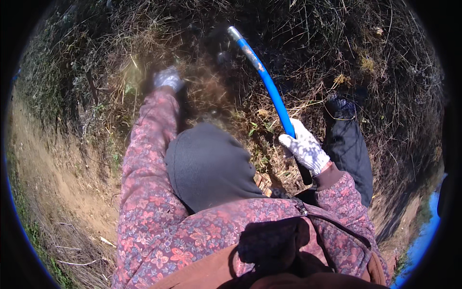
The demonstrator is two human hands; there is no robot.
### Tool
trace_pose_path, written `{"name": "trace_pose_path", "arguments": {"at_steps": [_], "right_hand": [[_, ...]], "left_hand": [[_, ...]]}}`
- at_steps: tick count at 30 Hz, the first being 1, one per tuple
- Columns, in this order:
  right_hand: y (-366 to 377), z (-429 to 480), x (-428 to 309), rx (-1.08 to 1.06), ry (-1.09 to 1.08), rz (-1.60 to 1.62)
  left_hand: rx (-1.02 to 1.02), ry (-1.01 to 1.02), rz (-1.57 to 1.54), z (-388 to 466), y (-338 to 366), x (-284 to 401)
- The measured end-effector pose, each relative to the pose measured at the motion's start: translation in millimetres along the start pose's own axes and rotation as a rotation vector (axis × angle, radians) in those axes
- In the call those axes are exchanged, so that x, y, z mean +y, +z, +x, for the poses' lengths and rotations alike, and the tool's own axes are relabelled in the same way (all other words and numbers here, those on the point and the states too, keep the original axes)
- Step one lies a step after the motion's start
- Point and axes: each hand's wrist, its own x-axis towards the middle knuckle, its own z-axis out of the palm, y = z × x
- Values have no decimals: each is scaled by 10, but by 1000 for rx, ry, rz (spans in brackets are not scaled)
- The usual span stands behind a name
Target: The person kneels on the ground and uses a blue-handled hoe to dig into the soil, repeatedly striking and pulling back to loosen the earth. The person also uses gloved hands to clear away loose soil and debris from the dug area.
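My right hand (306, 146), in a white knitted glove, is closed around the lower part of a blue tubular tool handle (272, 90). The paint is chipped near its bare metal end (235, 33), which points away from me over dark brush. Below my fingers sticks out a black grip end (304, 173). My left hand (169, 79), also gloved in white, reaches forward into dry grass (207, 88). Motion blur hides its fingers, so whether it grasps any stalks is unclear.
Dense dry brush (389, 54) spreads ahead and to both sides. My bent knee in dark trousers (213, 166) is between my arms; the other leg (348, 151) stands at the right. Bare sandy ground (83, 188) lies at the left. Small green leaves (253, 128) grow near the handle.
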Motion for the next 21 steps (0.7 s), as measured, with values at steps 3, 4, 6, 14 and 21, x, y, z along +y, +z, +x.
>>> {"name": "trace_pose_path", "arguments": {"at_steps": [3, 4, 6, 14, 21], "right_hand": [[131, 37, 24, 92, 109, -97], [170, 49, 21, 101, 4, -89], [217, 89, 3, 118, -21, -66], [520, 1146, -382, -101, -90, -160], [334, 959, 165, -47, 185, -148]], "left_hand": [[193, 63, 50, 85, 202, -133], [254, 81, 87, 85, 262, -175], [398, 109, 124, 84, 349, -168], [457, 19, 255, 148, 487, -220], [470, -8, 24, 170, 695, -409]]}}
